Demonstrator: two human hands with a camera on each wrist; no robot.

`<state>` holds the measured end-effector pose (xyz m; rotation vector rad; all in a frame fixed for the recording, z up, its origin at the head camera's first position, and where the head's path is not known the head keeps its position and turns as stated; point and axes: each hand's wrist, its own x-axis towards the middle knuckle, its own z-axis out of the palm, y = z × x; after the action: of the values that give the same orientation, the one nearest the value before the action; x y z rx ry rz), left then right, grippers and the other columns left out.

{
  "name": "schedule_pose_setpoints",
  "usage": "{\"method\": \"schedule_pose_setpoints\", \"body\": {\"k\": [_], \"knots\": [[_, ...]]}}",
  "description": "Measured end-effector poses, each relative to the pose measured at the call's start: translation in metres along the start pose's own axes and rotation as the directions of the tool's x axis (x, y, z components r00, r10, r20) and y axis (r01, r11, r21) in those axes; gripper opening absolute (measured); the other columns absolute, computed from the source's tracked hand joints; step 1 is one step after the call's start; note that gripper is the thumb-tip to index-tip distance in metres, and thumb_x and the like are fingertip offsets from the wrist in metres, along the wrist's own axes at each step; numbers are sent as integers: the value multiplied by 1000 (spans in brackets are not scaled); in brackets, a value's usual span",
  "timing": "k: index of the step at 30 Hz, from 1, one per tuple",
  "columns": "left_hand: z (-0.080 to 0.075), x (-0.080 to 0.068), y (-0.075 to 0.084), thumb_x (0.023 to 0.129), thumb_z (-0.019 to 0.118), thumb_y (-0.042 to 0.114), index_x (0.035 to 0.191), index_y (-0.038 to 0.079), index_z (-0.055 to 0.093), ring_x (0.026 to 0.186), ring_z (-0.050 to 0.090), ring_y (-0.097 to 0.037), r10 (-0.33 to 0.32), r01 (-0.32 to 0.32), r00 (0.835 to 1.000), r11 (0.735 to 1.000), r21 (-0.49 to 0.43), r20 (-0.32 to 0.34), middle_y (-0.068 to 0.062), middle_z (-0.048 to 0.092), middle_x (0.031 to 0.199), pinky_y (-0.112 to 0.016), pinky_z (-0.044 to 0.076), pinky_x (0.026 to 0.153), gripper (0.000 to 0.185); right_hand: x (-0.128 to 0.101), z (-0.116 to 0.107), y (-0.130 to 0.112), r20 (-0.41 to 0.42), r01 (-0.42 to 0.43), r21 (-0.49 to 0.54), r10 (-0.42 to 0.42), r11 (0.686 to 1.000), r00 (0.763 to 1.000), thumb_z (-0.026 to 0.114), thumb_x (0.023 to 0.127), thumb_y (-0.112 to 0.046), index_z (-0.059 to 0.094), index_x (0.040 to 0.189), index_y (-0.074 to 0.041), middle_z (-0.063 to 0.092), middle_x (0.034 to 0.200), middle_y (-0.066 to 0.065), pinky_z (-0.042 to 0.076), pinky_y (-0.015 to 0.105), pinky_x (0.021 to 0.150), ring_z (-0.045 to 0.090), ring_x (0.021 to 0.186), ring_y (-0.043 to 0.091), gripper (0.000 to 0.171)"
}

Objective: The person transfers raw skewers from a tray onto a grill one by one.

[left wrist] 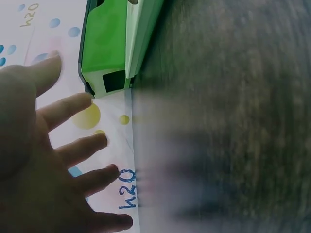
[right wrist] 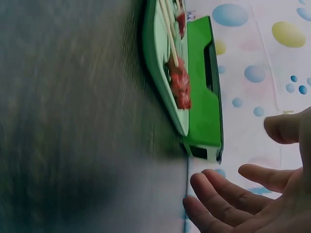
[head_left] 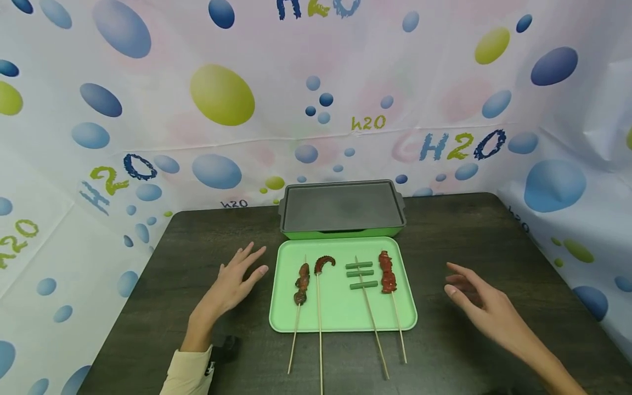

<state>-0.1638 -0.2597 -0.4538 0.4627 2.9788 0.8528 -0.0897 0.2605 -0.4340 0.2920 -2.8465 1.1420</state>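
Observation:
A light green tray (head_left: pixel 340 312) lies on the dark table and holds several skewers: a brown meat skewer (head_left: pixel 302 283), a curled octopus skewer (head_left: pixel 323 264), a green bean skewer (head_left: pixel 361 274) and a red meat skewer (head_left: pixel 387 272). Behind it stands a green grill with a dark plate (head_left: pixel 342 207). My left hand (head_left: pixel 237 280) hovers left of the tray, fingers spread, holding nothing. My right hand (head_left: pixel 476 299) hovers right of the tray, fingers relaxed and empty. The right wrist view shows the red skewer (right wrist: pixel 181 87) on the tray edge (right wrist: pixel 154 68).
The dark wooden table (head_left: pixel 494 241) ends at a bubble-print backdrop (head_left: pixel 222 93) on three sides. A small black object (head_left: pixel 224 348) lies by my left wrist. The grill side (left wrist: pixel 104 48) shows in the left wrist view.

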Motion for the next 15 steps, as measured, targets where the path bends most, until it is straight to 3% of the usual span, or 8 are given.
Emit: {"method": "schedule_pose_setpoints", "body": {"k": [4, 7, 15], "knots": [[3, 0, 1, 108, 51, 46, 161, 17, 39, 152, 14, -50, -17, 19, 998, 999, -26, 63, -20, 22, 168, -86, 7, 104, 62, -6, 8, -3, 46, -44, 74, 40, 996, 998, 61, 106, -25, 46, 153, -9, 71, 121, 10, 57, 26, 78, 71, 101, 14, 52], [4, -1, 2, 107, 53, 47, 162, 18, 37, 153, 11, -49, -30, 36, 993, 998, -51, 110, -18, 19, 169, -87, 4, 103, 64, -10, 15, -6, 119, -81, 179, 60, 981, 991, 62, 106, -22, 45, 152, -6, 73, 116, 10, 59, 28, 75, 72, 95, 11, 52], [11, -3, 4, 100, 65, 49, 160, 20, 40, 153, 6, -50, -22, 34, 981, 998, -61, 193, -17, 21, 169, -89, -4, 100, 72, -17, 32, -6, 339, -175, 444, 16, 879, 940, 61, 106, -17, 37, 150, 13, 75, 102, 18, 62, 37, 70, 76, 84, 21, 58]]}}
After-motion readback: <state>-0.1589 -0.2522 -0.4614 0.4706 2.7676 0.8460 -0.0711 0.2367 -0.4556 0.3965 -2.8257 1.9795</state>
